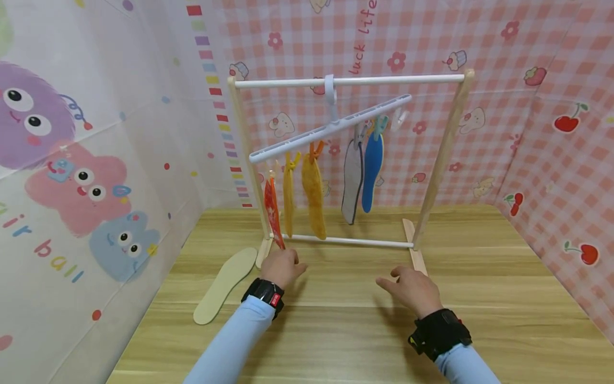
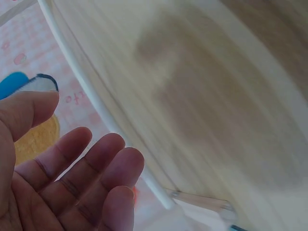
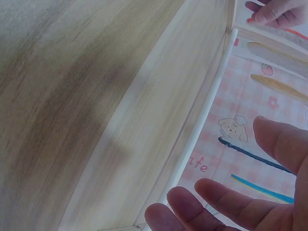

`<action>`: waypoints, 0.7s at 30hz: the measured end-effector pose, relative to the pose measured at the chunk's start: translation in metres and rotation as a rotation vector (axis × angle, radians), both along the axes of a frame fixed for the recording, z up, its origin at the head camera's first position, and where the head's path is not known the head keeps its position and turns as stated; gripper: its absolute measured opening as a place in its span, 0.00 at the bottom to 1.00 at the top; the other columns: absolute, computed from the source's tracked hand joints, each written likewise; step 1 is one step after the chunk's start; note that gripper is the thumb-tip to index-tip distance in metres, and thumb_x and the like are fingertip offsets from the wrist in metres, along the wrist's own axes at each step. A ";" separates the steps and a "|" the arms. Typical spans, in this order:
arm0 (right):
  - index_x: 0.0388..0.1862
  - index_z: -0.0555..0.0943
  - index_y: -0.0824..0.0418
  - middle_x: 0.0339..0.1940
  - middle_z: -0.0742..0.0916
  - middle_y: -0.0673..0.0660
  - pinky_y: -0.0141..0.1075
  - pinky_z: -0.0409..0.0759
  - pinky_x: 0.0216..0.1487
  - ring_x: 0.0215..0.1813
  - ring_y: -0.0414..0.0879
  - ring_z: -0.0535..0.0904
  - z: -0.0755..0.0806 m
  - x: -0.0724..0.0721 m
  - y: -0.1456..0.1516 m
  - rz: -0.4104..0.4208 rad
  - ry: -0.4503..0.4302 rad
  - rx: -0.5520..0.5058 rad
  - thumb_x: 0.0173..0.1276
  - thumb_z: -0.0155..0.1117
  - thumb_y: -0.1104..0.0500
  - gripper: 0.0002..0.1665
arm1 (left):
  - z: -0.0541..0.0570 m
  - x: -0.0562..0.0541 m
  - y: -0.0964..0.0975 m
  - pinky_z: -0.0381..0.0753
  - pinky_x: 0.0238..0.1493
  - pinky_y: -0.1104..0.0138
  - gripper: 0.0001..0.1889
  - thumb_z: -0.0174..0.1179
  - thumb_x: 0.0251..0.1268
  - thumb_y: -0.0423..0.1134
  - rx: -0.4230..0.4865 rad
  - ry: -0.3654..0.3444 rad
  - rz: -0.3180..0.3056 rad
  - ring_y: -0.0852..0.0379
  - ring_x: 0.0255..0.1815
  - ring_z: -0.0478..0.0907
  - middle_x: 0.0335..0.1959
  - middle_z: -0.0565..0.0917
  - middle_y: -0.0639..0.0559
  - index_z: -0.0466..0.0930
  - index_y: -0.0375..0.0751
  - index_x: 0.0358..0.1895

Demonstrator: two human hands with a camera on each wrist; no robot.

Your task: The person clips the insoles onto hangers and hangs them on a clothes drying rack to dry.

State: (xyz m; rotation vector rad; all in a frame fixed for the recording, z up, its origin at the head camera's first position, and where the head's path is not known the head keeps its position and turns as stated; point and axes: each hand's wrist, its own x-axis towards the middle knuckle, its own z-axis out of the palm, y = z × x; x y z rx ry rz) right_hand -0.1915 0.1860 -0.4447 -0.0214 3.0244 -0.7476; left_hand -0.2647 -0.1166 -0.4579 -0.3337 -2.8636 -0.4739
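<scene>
My left hand (image 1: 281,268) is just below the lower tip of a red patterned insole (image 1: 272,212); its fingers are loosely bent with nothing between them in the left wrist view. Whether it touches that tip, I cannot tell. Over the table to the right, my right hand (image 1: 413,289) hovers with relaxed, spread fingers, holding nothing. Clips hold the red insole, two yellow fuzzy insoles (image 1: 314,194), a grey insole with a dark edge (image 1: 353,181) and a blue insole (image 1: 373,173) on a white hanger (image 1: 331,128). The hanger tilts down to the left.
The hanger hooks over the white top bar (image 1: 398,80) of a wooden-sided rack (image 1: 443,160). A pale cream insole (image 1: 225,285) lies flat on the wooden table (image 1: 336,330), left of my left hand. Printed cloth (image 1: 297,32) covers the back and sides.
</scene>
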 end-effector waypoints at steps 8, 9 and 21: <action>0.53 0.82 0.69 0.41 0.88 0.62 0.53 0.79 0.41 0.44 0.58 0.83 0.001 0.002 -0.001 0.002 -0.028 -0.007 0.67 0.63 0.38 0.35 | -0.012 -0.002 -0.026 0.74 0.22 0.58 0.13 0.69 0.57 0.50 0.007 -0.060 0.073 0.54 0.22 0.76 0.24 0.81 0.52 0.83 0.45 0.24; 0.53 0.82 0.69 0.42 0.88 0.62 0.53 0.79 0.41 0.44 0.58 0.83 0.001 0.002 -0.001 0.003 -0.027 -0.007 0.67 0.63 0.38 0.35 | -0.012 -0.002 -0.029 0.74 0.23 0.58 0.13 0.69 0.57 0.50 0.006 -0.065 0.086 0.54 0.22 0.77 0.24 0.82 0.52 0.83 0.46 0.24; 0.51 0.82 0.69 0.41 0.88 0.62 0.53 0.78 0.40 0.44 0.60 0.83 0.000 0.004 0.002 -0.001 -0.012 0.000 0.66 0.63 0.39 0.34 | -0.016 -0.006 -0.064 0.68 0.20 0.59 0.16 0.67 0.59 0.50 -0.001 -0.132 0.190 0.54 0.20 0.72 0.19 0.74 0.53 0.78 0.46 0.20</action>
